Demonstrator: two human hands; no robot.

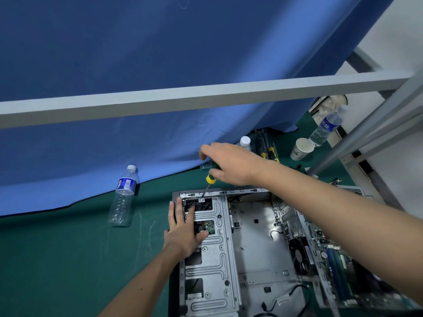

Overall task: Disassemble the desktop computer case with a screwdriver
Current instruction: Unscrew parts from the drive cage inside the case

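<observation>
- While the computer case (229,259) lay open on the green desk (68,259), its sheet-metal frame looked stiff, heavy and likely sharp-edged.
- The left hand (183,234) pressed flat, fingers spread, on the case's drive cage (212,252).
- The right hand (231,164) gripped the screwdriver (209,179), tip on a screw (202,199) at the case's far edge; slipping seemed likely without downward pressure.

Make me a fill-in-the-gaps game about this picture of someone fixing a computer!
1. The right hand grips a ____ with a green and yellow handle.
2. The left hand rests flat on the metal computer ____.
3. The paper cup stands on the ____ table cover.
4. The plastic bottle beside the left hand has a ____ cap.

Missing words: screwdriver, case, green, white.
</observation>
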